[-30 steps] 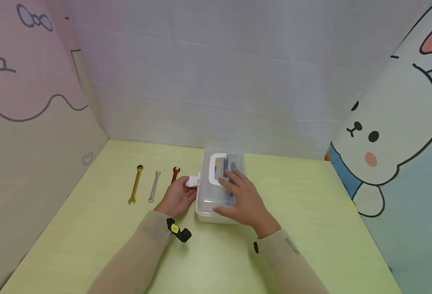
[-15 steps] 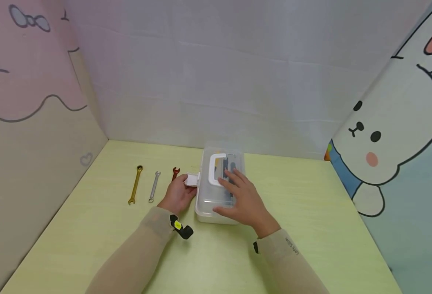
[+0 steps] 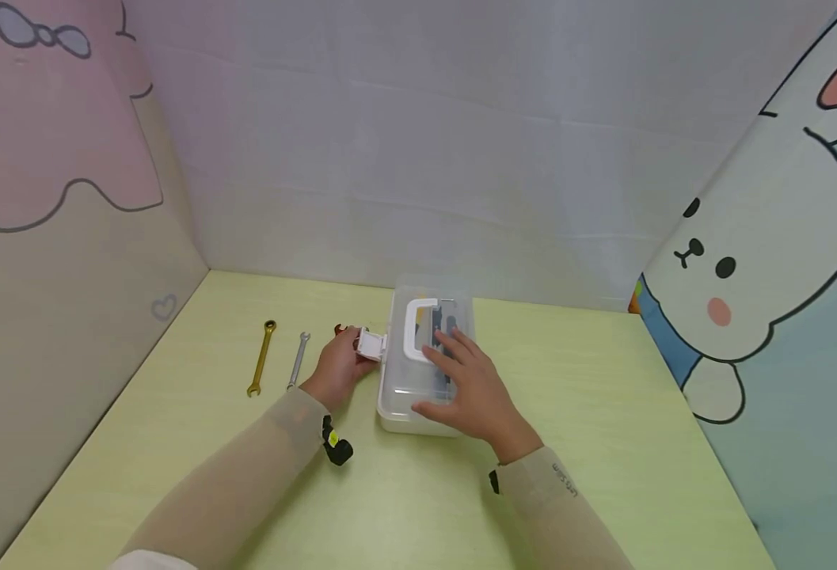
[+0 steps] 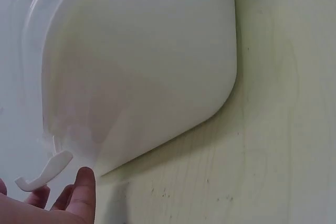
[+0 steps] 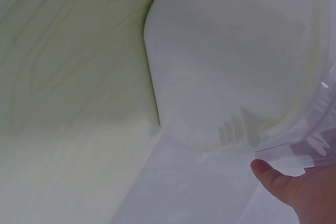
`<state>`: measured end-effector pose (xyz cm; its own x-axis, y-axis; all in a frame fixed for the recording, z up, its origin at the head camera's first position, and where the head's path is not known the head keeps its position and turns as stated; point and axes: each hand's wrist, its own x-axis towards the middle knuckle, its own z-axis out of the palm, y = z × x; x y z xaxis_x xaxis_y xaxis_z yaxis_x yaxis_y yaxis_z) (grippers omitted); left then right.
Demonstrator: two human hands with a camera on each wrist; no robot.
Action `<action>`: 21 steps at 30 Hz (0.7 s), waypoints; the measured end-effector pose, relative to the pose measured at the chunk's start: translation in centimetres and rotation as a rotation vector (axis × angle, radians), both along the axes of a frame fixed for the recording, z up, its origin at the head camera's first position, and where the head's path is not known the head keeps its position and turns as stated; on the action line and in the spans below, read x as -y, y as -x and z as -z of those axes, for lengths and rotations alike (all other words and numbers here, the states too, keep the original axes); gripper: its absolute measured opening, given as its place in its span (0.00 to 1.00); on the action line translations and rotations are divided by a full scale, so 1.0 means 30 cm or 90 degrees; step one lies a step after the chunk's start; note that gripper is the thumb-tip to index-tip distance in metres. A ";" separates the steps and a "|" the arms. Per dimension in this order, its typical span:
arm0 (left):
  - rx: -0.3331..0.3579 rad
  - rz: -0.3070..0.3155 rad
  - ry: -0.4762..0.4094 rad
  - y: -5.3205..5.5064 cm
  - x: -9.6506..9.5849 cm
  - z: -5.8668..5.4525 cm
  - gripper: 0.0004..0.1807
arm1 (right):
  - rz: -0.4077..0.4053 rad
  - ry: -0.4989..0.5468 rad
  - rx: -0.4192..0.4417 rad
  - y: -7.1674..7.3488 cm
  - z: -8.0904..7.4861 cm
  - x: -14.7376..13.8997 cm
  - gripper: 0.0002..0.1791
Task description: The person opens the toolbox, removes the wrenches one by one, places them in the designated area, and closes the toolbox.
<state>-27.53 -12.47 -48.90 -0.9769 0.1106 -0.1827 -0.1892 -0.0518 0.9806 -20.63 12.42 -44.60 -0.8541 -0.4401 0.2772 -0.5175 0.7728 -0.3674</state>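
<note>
A translucent plastic toolbox (image 3: 407, 396) with a white carry handle (image 3: 410, 328) stands lengthwise at mid-table, its lid down. Dark and yellow shapes show faintly through the lid. From its left side sticks out a white latch (image 3: 371, 345). My left hand (image 3: 336, 370) holds this latch, thumb at its outer edge and fingers below. In the left wrist view the curved latch (image 4: 48, 172) lies over the fingers, close to the box wall. My right hand (image 3: 478, 389) rests on the lid, fingers spread, thumb near the front edge.
Left of the box lie a gold wrench (image 3: 262, 358) and a silver wrench (image 3: 299, 360). A red wrench (image 3: 340, 328) is mostly hidden behind the left hand. Fabric walls (image 3: 418, 158) enclose the pale yellow table (image 3: 603, 412) at the back and sides.
My left hand has shifted slightly left and up, and the latch now tilts more. More of the red wrench is covered. The right hand and the box stay put.
</note>
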 end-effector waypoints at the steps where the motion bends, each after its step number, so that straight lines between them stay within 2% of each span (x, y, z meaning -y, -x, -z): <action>1: -0.043 0.024 0.080 0.000 0.009 -0.001 0.22 | 0.000 0.000 0.002 0.000 -0.001 0.000 0.48; 3: -0.078 0.042 0.141 -0.003 0.016 -0.005 0.24 | 0.000 0.000 0.004 -0.001 -0.002 0.000 0.48; 4: -0.073 0.043 0.128 -0.003 0.016 -0.007 0.23 | 0.000 -0.001 0.004 -0.001 -0.002 -0.001 0.48; 6: -0.022 0.031 0.026 0.000 0.009 -0.011 0.22 | 0.000 0.000 0.004 0.000 -0.002 -0.003 0.48; 8: 0.037 0.000 -0.069 0.006 -0.002 -0.014 0.24 | 0.000 0.002 0.003 0.000 -0.001 -0.005 0.48; 10: 0.058 -0.016 -0.086 0.011 -0.010 -0.020 0.26 | 0.001 0.002 0.002 0.001 0.000 -0.006 0.48; 16: 0.015 -0.016 0.044 0.014 -0.025 -0.048 0.25 | 0.006 0.000 0.004 0.004 0.008 -0.010 0.48; 21: -0.011 0.001 0.139 0.024 -0.033 -0.057 0.23 | 0.008 0.002 0.008 0.004 0.007 -0.012 0.48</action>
<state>-28.24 -11.49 -47.18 -0.9800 0.0723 -0.1853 -0.1717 0.1631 0.9716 -20.75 12.78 -44.82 -0.8631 -0.4281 0.2680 -0.5028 0.7786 -0.3755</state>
